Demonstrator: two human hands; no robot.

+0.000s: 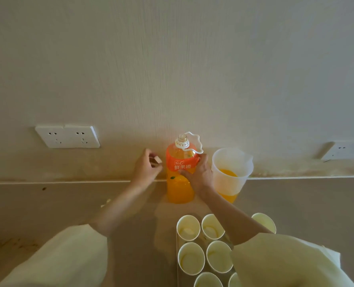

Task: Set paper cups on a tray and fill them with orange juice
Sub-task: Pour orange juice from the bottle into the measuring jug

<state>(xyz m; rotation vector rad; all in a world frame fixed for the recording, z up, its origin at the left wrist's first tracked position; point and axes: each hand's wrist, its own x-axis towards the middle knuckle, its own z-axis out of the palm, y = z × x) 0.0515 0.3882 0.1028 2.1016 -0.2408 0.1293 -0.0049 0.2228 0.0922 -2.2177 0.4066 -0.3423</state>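
Observation:
An orange juice bottle [179,183] with an orange label and a white carry handle stands upright at the back of the counter, its neck uncapped. My right hand [200,175] grips its body from the right. Just left of the bottle, my left hand [148,168] pinches a small pale cap [157,159]. Right of the bottle stands a translucent pitcher [232,170] with some orange juice in its bottom. Several empty paper cups [188,227] stand upright on a tray [177,255] at the front; my right sleeve hides some of them.
The wall rises straight behind the counter, with a double socket [67,136] at the left and another socket [345,151] at the far right. Small crumbs [105,203] lie on the counter left of my left forearm.

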